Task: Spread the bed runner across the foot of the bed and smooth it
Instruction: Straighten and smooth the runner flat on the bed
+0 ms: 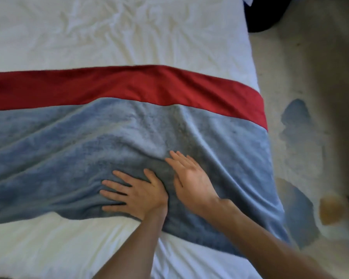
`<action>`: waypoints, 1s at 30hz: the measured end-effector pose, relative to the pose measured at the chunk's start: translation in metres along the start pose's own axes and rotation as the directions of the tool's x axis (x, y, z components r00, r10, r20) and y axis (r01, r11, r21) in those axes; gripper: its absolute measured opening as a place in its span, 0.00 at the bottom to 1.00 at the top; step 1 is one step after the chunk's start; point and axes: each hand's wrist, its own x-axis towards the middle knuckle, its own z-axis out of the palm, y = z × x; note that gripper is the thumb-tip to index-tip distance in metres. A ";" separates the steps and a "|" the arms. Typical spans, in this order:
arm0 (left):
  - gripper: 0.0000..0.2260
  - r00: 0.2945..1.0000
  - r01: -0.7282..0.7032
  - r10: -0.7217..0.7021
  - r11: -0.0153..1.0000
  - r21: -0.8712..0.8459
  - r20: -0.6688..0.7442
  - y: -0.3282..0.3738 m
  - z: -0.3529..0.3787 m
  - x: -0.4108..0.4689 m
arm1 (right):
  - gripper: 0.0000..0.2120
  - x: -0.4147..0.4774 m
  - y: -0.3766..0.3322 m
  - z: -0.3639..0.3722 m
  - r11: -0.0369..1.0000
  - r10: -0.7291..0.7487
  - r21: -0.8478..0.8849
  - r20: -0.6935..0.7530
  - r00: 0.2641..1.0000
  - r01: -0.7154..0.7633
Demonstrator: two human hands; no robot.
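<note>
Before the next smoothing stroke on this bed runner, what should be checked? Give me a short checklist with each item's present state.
1. Contact: left hand flat on the blue plush bed runner, fingers spread: ok.
2. Pressure: right hand open beside it; whether it presses down: cannot tell, blurred.
3. Blue area free of folds: not ok, long diagonal creases cross it.
4. Near edge straight on the white bed sheet: not ok, it waves.
5. Border: red satin band smooth: ok.
6. Runner's left end placed: cannot tell, out of frame.
</note>
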 end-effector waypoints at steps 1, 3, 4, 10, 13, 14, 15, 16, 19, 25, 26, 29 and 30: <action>0.37 1.000 -0.016 0.016 1.000 -0.027 0.000 0.000 -0.002 0.000 | 0.27 -0.012 -0.003 0.002 1.000 0.030 0.004 -0.013 0.999 -0.030; 0.39 0.998 -0.055 0.055 0.996 -0.065 0.005 -0.002 -0.009 0.000 | 0.26 -0.036 -0.013 0.011 0.998 0.049 -0.039 -0.023 0.998 -0.050; 0.40 0.997 -0.066 0.068 0.995 -0.071 0.028 -0.004 -0.013 0.000 | 0.26 -0.048 -0.019 0.019 0.995 0.056 -0.076 -0.025 0.998 -0.057; 0.38 0.938 -0.094 0.149 0.978 -0.186 0.313 -0.022 -0.047 0.012 | 0.30 -0.090 -0.068 0.057 0.942 0.203 -0.258 -0.065 0.977 -0.213; 0.34 0.853 -0.343 0.390 0.920 -0.192 0.345 -0.054 -0.068 0.017 | 0.28 -0.090 -0.090 0.068 0.944 0.166 -0.276 -0.071 0.984 -0.179; 0.33 0.798 -0.471 0.497 0.867 -0.163 0.340 -0.069 -0.074 0.021 | 0.26 -0.090 -0.097 0.072 0.943 0.138 -0.295 -0.068 0.988 -0.152; 0.32 0.728 -0.596 0.601 0.793 -0.130 0.331 -0.083 -0.080 0.026 | 0.24 -0.090 -0.103 0.075 0.940 0.124 -0.312 -0.069 0.990 -0.140; 0.30 0.649 -0.703 0.691 0.704 -0.096 0.319 -0.096 -0.086 0.032 | 0.23 -0.089 -0.107 0.077 0.935 0.125 -0.324 -0.080 0.989 -0.145; 0.25 0.428 -0.888 0.854 0.458 -0.036 0.295 -0.123 -0.104 0.056 | 0.24 -0.081 -0.118 0.080 0.902 0.152 -0.391 -0.113 0.982 -0.184; 0.12 0.119 -0.993 0.945 0.115 0.034 0.304 -0.136 -0.128 0.092 | 0.11 -0.061 -0.146 0.088 0.773 0.190 -0.602 -0.078 0.979 -0.198; 0.11 0.077 -0.997 0.953 0.066 0.045 0.294 -0.137 -0.129 0.095 | 0.11 -0.058 -0.149 0.090 0.758 0.209 -0.616 -0.080 0.975 -0.213; 0.06 0.004 -0.993 0.968 -0.027 0.117 0.251 -0.140 -0.129 0.095 | 0.12 -0.058 -0.156 0.097 0.737 0.257 -0.618 -0.119 0.959 -0.274; 0.04 0.000 -0.989 0.970 -0.036 0.143 0.243 -0.141 -0.129 0.094 | 0.13 -0.059 -0.155 0.098 0.739 0.258 -0.614 -0.121 0.958 -0.277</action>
